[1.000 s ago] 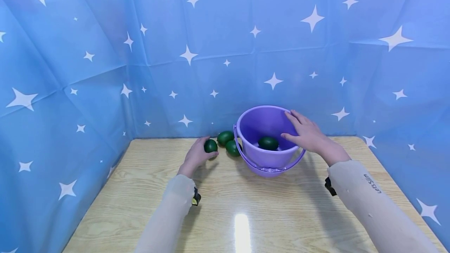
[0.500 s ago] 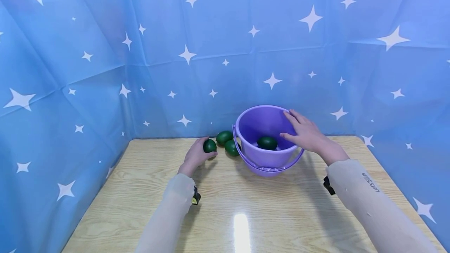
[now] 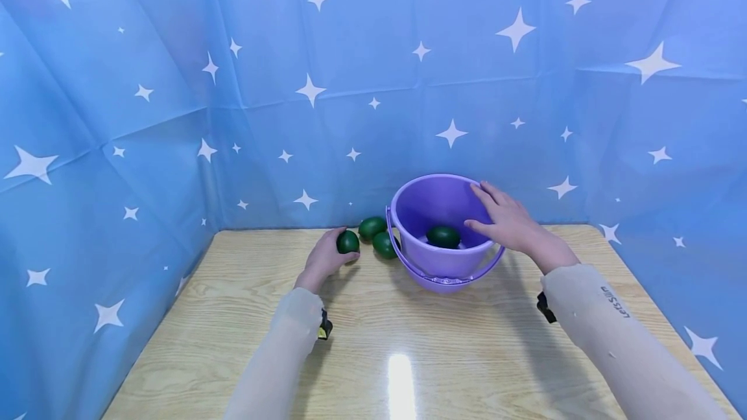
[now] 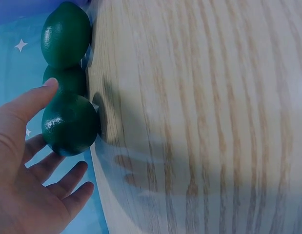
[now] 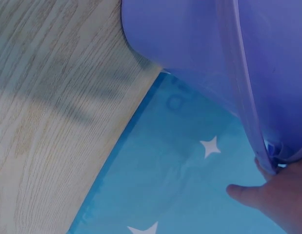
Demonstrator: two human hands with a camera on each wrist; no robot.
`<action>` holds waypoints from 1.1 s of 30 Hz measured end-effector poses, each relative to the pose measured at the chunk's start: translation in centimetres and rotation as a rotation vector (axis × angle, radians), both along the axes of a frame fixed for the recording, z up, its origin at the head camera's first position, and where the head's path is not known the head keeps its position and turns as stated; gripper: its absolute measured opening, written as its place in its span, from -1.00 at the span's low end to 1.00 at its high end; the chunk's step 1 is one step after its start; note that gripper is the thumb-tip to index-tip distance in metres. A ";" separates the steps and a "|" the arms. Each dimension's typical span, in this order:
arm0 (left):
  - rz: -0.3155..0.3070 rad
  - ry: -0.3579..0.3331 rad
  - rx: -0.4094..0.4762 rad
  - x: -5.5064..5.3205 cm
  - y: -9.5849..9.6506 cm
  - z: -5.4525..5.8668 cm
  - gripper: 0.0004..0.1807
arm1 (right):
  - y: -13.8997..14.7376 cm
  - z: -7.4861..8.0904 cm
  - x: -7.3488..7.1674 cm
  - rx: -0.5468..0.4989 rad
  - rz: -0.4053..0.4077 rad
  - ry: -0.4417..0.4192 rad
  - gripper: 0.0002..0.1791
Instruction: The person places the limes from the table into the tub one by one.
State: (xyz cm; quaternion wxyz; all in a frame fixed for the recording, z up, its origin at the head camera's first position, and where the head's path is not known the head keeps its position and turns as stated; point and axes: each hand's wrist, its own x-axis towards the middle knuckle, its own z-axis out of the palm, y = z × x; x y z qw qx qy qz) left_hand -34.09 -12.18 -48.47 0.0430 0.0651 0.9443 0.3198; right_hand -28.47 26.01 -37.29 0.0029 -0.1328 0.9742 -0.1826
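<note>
In the head view, my left hand (image 3: 327, 256) has a dark green lime (image 3: 348, 242) between thumb and forefinger, low over the table. The left wrist view shows the thumb beside this lime (image 4: 70, 124) and the other fingers spread below it. Two more limes, one behind (image 3: 371, 229) and one nearer (image 3: 385, 245), lie between it and the purple bucket (image 3: 449, 264). Another lime (image 3: 443, 237) is inside the bucket. My right hand (image 3: 513, 222) rests at the bucket's right rim, fingers extended, by the handle joint in the right wrist view.
The bucket's handle (image 3: 417, 271) hangs down across its front. A wood-grain table (image 3: 350, 355) reaches back to a blue curtain (image 3: 262, 148) with white stars, which also runs along both sides.
The view has shifted very slightly. Both hands, the limes and the bucket otherwise hold their places.
</note>
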 end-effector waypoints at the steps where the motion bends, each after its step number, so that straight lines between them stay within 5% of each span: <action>1: 0.000 0.001 0.002 0.0 0.0 0.0 -0.13 | 0.0 0.0 0.0 -0.001 0.000 -0.001 -0.07; 33: 0.017 0.012 0.016 0.2 -0.1 -0.4 -0.24 | -0.1 0.0 -0.1 -0.004 0.000 0.007 -0.08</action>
